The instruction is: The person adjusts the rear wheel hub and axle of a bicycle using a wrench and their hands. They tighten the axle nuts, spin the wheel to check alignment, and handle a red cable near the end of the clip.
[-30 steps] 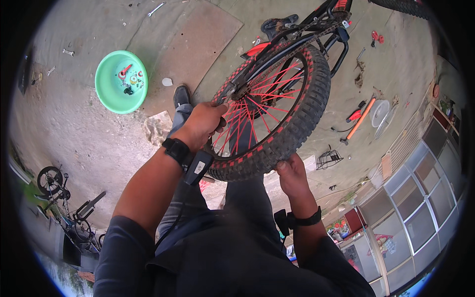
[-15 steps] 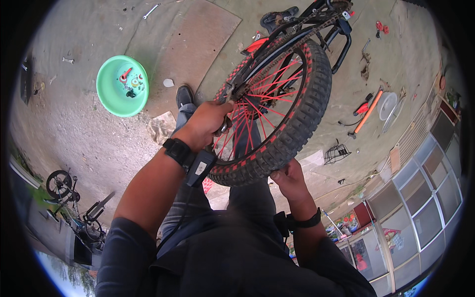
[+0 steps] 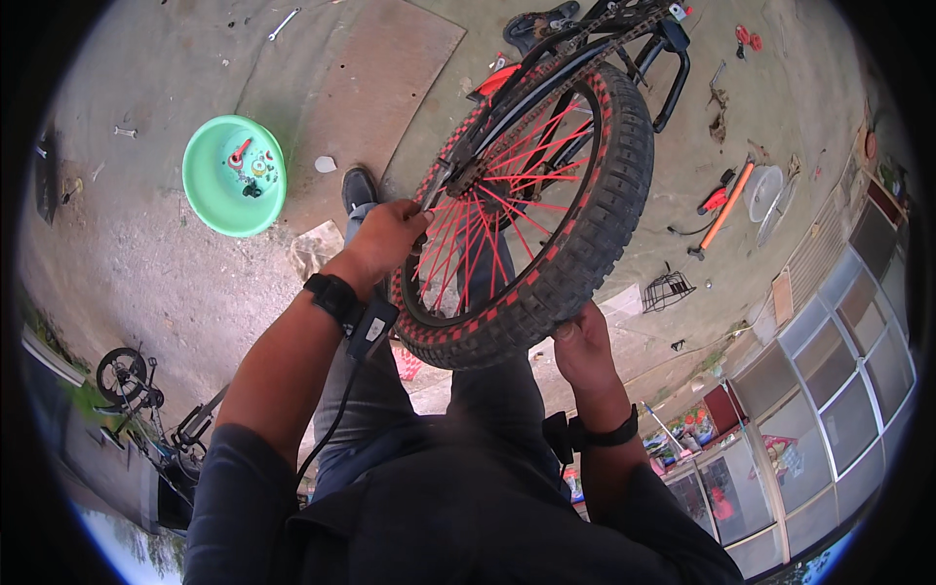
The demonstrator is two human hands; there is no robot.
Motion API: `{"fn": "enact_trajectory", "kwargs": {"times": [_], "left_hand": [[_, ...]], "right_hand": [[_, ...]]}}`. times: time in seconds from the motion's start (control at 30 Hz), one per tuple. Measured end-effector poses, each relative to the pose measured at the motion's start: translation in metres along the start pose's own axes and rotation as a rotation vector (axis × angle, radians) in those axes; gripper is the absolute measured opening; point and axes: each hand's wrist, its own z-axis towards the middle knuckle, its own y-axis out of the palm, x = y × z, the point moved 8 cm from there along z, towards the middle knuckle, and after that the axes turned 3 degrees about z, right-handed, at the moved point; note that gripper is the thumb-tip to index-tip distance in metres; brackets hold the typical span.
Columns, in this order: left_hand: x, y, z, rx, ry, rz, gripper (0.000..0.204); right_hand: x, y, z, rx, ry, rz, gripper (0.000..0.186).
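Note:
Between my hands is a bicycle wheel with a black knobby tyre (image 3: 616, 210), red spokes (image 3: 517, 210) and a red-checked rim. It sits in the black bicycle frame (image 3: 522, 109), which has a chain (image 3: 575, 78) running along it. My left hand (image 3: 388, 237) is closed at the wheel's left side, fingertips just below the axle end. A small metal thing shows by those fingertips; its kind cannot be made out. At the tyre's lower edge, my right hand (image 3: 587, 353) grips the tread, thumb against it and the other fingers mostly hidden.
A green basin (image 3: 200, 200) with small parts and a red-handled item stands at left, near a brown board (image 3: 390, 68). Wrenches (image 3: 284, 24) lie farther off. On the right are an orange-handled hammer (image 3: 726, 210), a clear disc (image 3: 764, 201) and a black wire basket (image 3: 668, 291).
My left hand has shifted slightly left and down, and its fingers sit farther from the hub. The wheel has tilted a little; my right hand has slid slightly right along the tyre.

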Motion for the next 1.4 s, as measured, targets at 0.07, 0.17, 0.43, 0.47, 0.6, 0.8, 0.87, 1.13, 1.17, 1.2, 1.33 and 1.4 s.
{"fn": "enact_trajectory", "kwargs": {"times": [0.07, 0.17, 0.43, 0.47, 0.6, 0.8, 0.87, 1.13, 1.17, 1.2, 1.33, 1.4], "left_hand": [[0.001, -0.003, 0.003, -0.018, 0.022, 0.068, 0.034], [0.000, -0.008, 0.000, -0.027, 0.012, 0.011, 0.032], [-0.013, -0.039, -0.018, -0.069, -0.047, -0.092, 0.029], [-0.015, -0.043, -0.020, -0.088, -0.051, -0.065, 0.029], [-0.026, -0.055, -0.033, -0.092, -0.071, -0.085, 0.028], [-0.036, -0.069, -0.055, 0.005, -0.026, -0.234, 0.026], [-0.042, -0.067, -0.062, 0.056, -0.025, -0.286, 0.025], [-0.040, -0.052, -0.045, 0.159, 0.114, -0.296, 0.022], [-0.037, -0.051, -0.036, 0.144, 0.129, -0.287, 0.020], [-0.034, -0.050, -0.025, 0.137, 0.129, -0.272, 0.019], [-0.021, -0.045, 0.009, 0.066, 0.301, -0.258, 0.018], [-0.018, -0.041, 0.025, 0.048, 0.322, -0.308, 0.020]], "right_hand": [[0.003, -0.003, 0.000, 0.009, -0.014, -0.001, 0.076], [0.005, -0.010, 0.001, 0.040, -0.073, -0.047, 0.079], [0.050, -0.041, -0.003, 0.329, -0.021, -0.102, 0.076], [0.053, -0.038, -0.002, 0.299, -0.056, -0.028, 0.074], [0.061, -0.033, 0.006, 0.236, -0.119, -0.096, 0.058], [0.100, -0.054, 0.028, 0.362, -0.012, 0.114, 0.052], [0.106, -0.058, 0.043, 0.268, -0.052, 0.151, 0.050], [0.135, -0.066, 0.091, 0.080, -0.226, 0.424, 0.039], [0.141, -0.066, 0.101, 0.083, -0.215, 0.545, 0.038], [0.137, -0.062, 0.109, 0.016, -0.296, 0.534, 0.038], [0.148, -0.066, 0.123, 0.094, -0.348, 0.358, 0.038], [0.152, -0.073, 0.129, 0.179, -0.393, 0.264, 0.036]]}}
